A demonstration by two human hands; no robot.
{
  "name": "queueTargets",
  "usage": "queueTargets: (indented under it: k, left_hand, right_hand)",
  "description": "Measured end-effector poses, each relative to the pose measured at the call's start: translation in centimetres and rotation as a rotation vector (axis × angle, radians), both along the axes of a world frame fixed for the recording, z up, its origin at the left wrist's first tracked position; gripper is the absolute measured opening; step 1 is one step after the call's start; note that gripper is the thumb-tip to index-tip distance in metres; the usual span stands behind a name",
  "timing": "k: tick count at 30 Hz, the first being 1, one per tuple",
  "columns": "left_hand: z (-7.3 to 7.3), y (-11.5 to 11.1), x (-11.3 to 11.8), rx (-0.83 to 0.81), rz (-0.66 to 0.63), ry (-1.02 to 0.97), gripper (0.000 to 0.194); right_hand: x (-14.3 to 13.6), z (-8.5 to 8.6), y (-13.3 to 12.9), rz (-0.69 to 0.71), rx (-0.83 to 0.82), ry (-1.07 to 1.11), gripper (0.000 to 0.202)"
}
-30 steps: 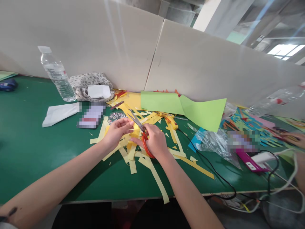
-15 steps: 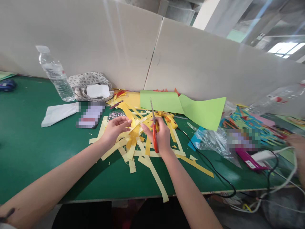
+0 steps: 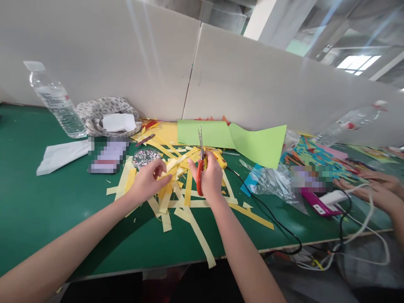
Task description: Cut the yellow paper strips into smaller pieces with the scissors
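Note:
My right hand [image 3: 211, 174] is closed around the orange handles of a pair of scissors [image 3: 200, 179], whose blades point up and away. My left hand [image 3: 150, 179] is over the left part of a pile of pale and deep yellow paper strips [image 3: 187, 189], its thumb and fingers apart. Whether a strip touches its fingertips is hard to tell. Just beyond my left hand lies a round clear dish of small beads [image 3: 145, 157]. A yellow glue gun [image 3: 221, 159] rests behind my right hand.
Light green paper [image 3: 206, 134] lies against the partition. A water bottle [image 3: 59, 105], patterned pouch [image 3: 91, 113] and phone [image 3: 109, 155] are at left. At right are plastic wrapping [image 3: 274, 185], a magenta power strip [image 3: 322, 206], cables and another person's hands [image 3: 375, 189].
The view has shifted right. My left hand has opened and moved back from my right hand, uncovering more of the bead dish. Another person's hands show more at the right.

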State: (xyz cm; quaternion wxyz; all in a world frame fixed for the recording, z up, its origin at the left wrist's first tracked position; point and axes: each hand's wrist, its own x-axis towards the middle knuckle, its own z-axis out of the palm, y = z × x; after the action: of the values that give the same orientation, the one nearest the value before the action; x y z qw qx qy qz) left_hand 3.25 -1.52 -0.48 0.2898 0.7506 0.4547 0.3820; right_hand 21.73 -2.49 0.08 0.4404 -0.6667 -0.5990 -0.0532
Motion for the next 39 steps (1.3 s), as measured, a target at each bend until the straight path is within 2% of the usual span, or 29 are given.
queueTargets:
  k: [4, 6, 12, 17, 19, 23, 26, 28, 31, 33, 35, 39]
  left_hand:
    - [-0.3, -1.2, 1.2, 0.204, -0.303, 0.254, 0.020]
    - [-0.4, -1.6, 1.6, 0.239, -0.364, 0.321, 0.023]
    - [-1.0, -1.7, 1.9, 0.316, -0.391, 0.459, 0.046]
    - [-1.5, -1.7, 2.2, 0.368, -0.378, 0.483, 0.031]
    - [-1.4, -1.4, 2.2, 0.414, -0.358, 0.465, 0.025]
    - [-0.8, -0.5, 1.7, 0.465, -0.299, 0.378, 0.025]
    - [-0.1, 0.2, 1.0, 0.338, -0.245, 0.218, 0.023]
    - [0.3, 0.6, 0.6, 0.177, -0.132, 0.029, 0.023]
    - [0.8, 0.8, 0.2, -0.123, 0.016, -0.278, 0.023]
    - [1.1, 0.7, 0.2, -0.296, -0.003, -0.416, 0.023]
    - [1.2, 0.5, 0.3, -0.434, -0.051, -0.490, 0.025]
    - [1.2, 0.4, 0.4, -0.562, -0.062, -0.632, 0.024]
  right_hand:
    - [0.4, -0.2, 0.1, -0.005, -0.024, -0.044, 0.024]
    - [0.5, -0.3, 0.2, -0.019, -0.053, -0.075, 0.023]
    - [0.5, -0.1, 0.1, -0.048, -0.092, -0.118, 0.025]
    - [0.4, 0.0, 0.0, -0.036, -0.132, -0.101, 0.024]
    - [0.4, -0.1, 0.0, -0.040, -0.115, -0.106, 0.023]
    - [0.4, -0.2, 0.0, -0.044, -0.090, -0.104, 0.023]
    - [0.3, -0.1, -0.1, -0.026, -0.092, -0.081, 0.021]
    - [0.1, 0.0, -0.2, 0.023, -0.088, -0.042, 0.019]
    - [-0.3, 0.2, -0.6, 0.211, -0.081, 0.062, 0.020]
    - [-0.7, 0.2, -0.8, 0.342, -0.108, 0.135, 0.022]
    - [-0.9, 0.1, -0.9, 0.385, -0.127, 0.170, 0.024]
    - [-1.0, 0.1, -0.8, 0.376, -0.170, 0.206, 0.025]
